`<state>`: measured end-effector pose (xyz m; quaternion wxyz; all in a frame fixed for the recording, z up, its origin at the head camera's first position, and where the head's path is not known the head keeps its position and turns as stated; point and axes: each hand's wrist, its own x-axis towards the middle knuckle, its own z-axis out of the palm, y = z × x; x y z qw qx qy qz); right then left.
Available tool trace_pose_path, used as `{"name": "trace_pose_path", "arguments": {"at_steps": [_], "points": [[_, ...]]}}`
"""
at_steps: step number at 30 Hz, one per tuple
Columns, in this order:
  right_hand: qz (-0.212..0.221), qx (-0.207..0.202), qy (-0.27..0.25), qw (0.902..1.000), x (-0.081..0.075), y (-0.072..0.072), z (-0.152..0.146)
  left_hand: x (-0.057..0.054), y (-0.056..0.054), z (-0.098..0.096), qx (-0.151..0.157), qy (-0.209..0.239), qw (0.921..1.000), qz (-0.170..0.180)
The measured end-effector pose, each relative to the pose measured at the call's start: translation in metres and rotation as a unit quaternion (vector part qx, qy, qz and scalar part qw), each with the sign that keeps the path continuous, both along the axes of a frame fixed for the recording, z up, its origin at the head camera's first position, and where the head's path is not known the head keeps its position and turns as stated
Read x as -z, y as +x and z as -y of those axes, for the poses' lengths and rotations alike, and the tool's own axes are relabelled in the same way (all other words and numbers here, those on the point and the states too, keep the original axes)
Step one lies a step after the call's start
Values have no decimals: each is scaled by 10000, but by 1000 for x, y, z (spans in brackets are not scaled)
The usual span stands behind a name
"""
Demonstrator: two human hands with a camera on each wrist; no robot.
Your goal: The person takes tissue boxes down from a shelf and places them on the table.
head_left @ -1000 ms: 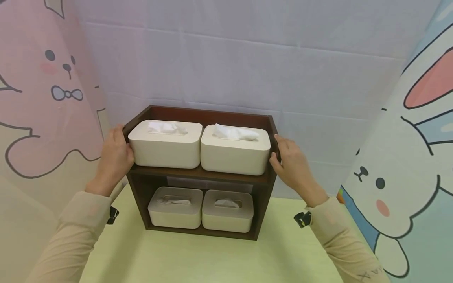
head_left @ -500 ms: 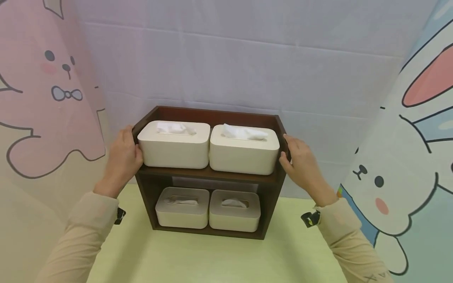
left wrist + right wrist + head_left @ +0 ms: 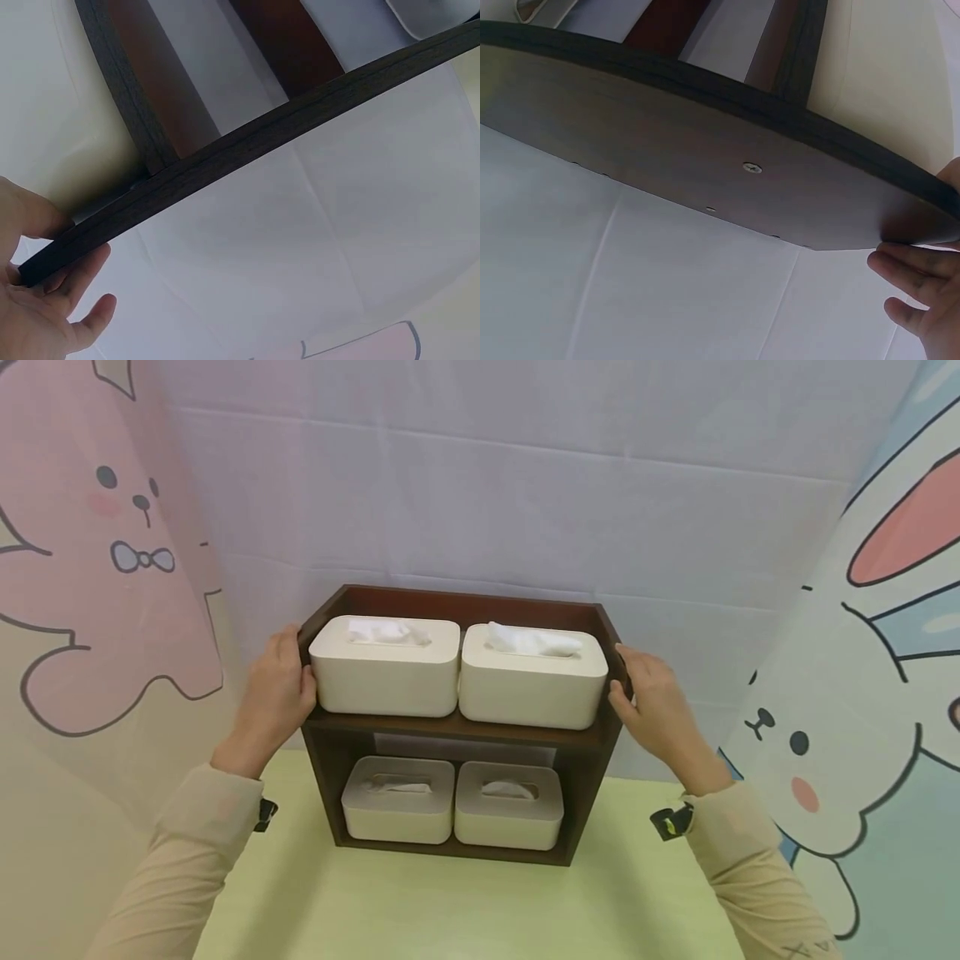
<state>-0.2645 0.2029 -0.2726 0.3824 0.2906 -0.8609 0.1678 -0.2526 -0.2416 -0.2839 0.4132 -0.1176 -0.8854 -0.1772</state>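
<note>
"Shelf (image 3: 420,602) first: where does it stand?"

"Mid-view, upright, with a white sheet (image 3: 480,510) hanging behind it at twelve o'clock. Its base seems to sit on the bench (image 3: 450,910); whether it's lifted a touch, I can't tell."

"And the hands?"

"The left hand (image 3: 273,689), at nine o'clock, grips the near side board (image 3: 225,156) high up, thumb inside, fingers round the outside. The right hand (image 3: 657,703), at three, grips the opposite side board (image 3: 705,146) at about the same height, its thumb at the front edge."

"What's loaded?"

"Four tissue boxes. The eleven-o'clock box (image 3: 384,685) and one-o'clock box (image 3: 534,695) share the upper level; the seven-o'clock box (image 3: 399,824) and five-o'clock box (image 3: 508,831) sit below. White tissue (image 3: 528,640) shows at every slot."

"Which step is this, then?"

"Placing the shelf, I'd judge: both hands have its sides, and neither seems to be working on a box."

"What does the next move call for?"

"Even effort from nine and three, I'd say, holding it level so the upper boxes don't slide toward six. Once it's placed, both hands could let go together."
</note>
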Motion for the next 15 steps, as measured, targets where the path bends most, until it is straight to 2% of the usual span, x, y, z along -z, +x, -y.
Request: {"name": "trace_pose_path", "arguments": {"at_steps": [10,15], "points": [[113,90,82,9999,0,2,-3,-1,0,3,122,-143,9994,276],[34,132,63,9999,1,2,0,-3,-1,9,231,-207,9990,332]]}}
